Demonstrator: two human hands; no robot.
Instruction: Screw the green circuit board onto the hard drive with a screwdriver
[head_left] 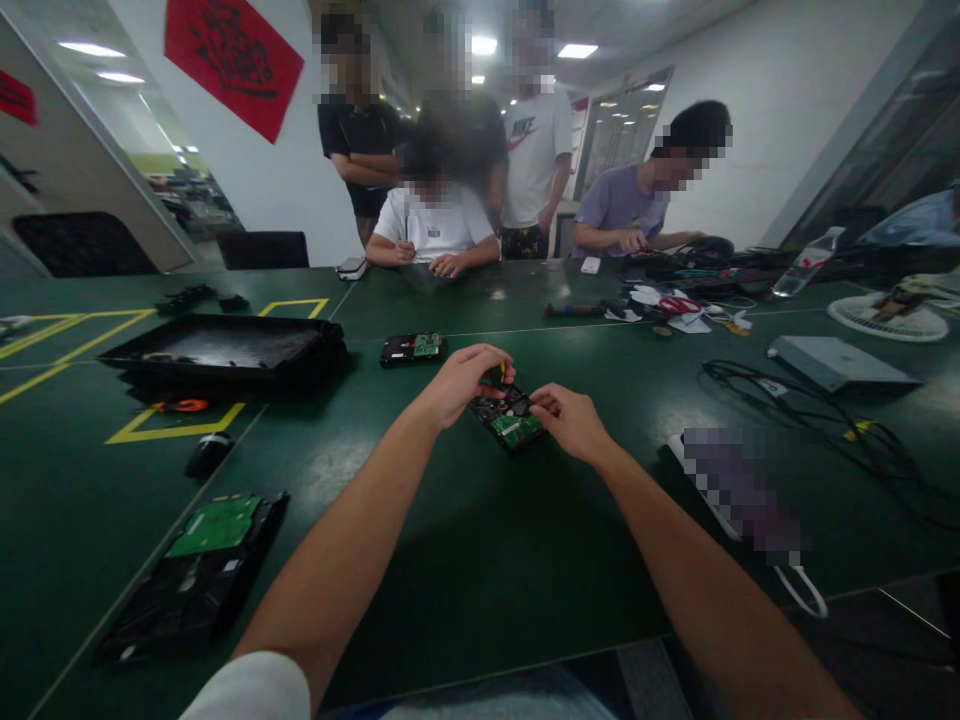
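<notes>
A black hard drive with a green circuit board (517, 428) rests tilted on the green table in front of me. Over its upper left part, my left hand (471, 383) is closed round a small black and yellow tool (496, 374), seemingly a screwdriver, mostly hidden by the fingers. Touching the drive's right edge, my right hand (570, 418) has thumb and fingertips drawn together; whether anything small is between them cannot be made out. A second drive (412, 348) lies behind and to the left. A larger-looking drive (199, 570) is at the near left.
Stacked black trays (225, 345) stand at the left, by an orange-handled tool (184, 406) and a black mouse (208, 454). On the right are a phone (731, 490), cables, a silver box (840, 362) and a bottle (808, 262). Several people are across the table.
</notes>
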